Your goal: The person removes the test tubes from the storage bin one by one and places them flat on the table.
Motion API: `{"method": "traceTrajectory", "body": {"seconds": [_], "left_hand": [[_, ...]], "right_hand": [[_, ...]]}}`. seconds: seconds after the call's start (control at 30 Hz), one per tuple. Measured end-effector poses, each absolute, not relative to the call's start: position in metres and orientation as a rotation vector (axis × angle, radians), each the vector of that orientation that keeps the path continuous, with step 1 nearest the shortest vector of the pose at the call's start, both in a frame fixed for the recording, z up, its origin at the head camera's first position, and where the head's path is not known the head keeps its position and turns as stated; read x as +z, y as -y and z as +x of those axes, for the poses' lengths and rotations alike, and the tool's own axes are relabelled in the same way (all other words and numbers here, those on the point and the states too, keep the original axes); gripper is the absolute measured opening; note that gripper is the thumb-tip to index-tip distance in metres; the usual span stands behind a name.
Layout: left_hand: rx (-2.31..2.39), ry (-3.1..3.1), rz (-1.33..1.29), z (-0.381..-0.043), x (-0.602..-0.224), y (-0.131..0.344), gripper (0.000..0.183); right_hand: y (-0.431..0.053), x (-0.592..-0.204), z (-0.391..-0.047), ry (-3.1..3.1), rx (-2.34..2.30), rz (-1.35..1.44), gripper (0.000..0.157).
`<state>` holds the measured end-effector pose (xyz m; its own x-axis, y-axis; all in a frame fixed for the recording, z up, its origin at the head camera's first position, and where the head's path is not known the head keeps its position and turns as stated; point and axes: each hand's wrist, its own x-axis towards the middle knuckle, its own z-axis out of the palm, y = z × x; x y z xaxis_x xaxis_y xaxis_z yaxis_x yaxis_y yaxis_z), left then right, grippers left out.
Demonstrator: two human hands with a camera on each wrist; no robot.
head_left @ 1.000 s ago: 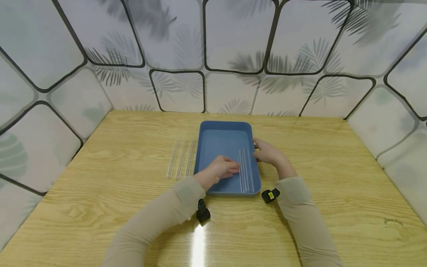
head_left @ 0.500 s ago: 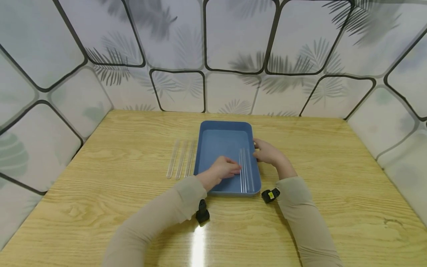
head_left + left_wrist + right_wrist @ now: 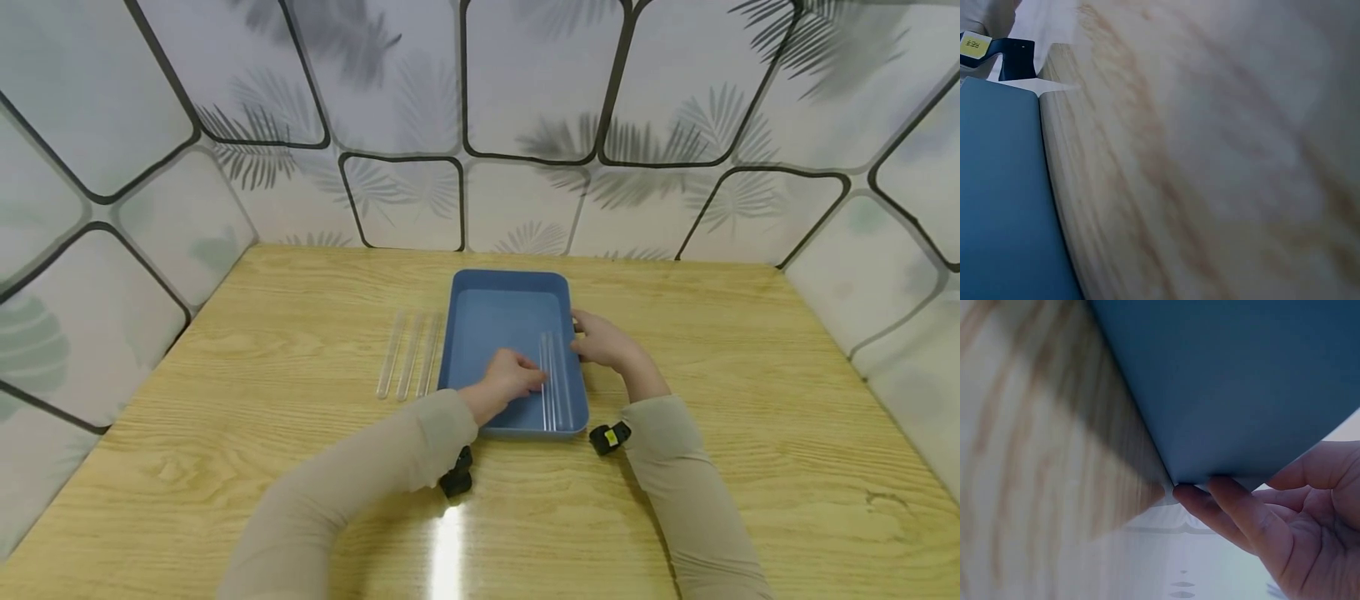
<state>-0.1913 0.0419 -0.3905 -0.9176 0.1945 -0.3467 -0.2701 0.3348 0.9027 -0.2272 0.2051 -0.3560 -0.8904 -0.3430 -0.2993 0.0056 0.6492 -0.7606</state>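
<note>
A blue tray [image 3: 487,317] lies on the table, with several clear test tubes [image 3: 556,408] side by side along its right wall. Over the tray, my left hand [image 3: 510,377] brings its thumb and fingertips together at the leftmost of these tubes. My right hand [image 3: 603,340] holds the tray's right side. In the right wrist view its fingers [image 3: 1235,509] press the outer wall while the thumb sits at the upper edge. The left wrist camera catches only the tray's outer wall [image 3: 1010,200] and the table, not my left hand.
Left of the tray, 3 more clear test tubes [image 3: 408,358] lie parallel on the wooden table [image 3: 315,467]. A leaf-patterned wall covering [image 3: 525,200] borders the table's back and sides. A black camera [image 3: 609,437] is strapped at my right wrist.
My left hand has slid slightly right along the tray, its fingertips now at the tubes' left edge. The right hand and tray have stayed in place.
</note>
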Motion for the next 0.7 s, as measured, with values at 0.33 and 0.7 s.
{"method": "traceTrajectory", "body": {"seconds": [0.33, 0.7], "left_hand": [[1.513, -2.323, -0.058, -0.1932, -0.3908, -0.0455, 0.018], [1.497, -2.328, -0.060, -0.1922, -0.3900, -0.0443, 0.017]], "right_hand": [[-0.2059, -0.3564, -0.2293, -2.446, -1.136, -0.277, 0.062], [-0.2057, -0.3580, -0.2295, -2.445, -1.134, -0.281, 0.061]]}}
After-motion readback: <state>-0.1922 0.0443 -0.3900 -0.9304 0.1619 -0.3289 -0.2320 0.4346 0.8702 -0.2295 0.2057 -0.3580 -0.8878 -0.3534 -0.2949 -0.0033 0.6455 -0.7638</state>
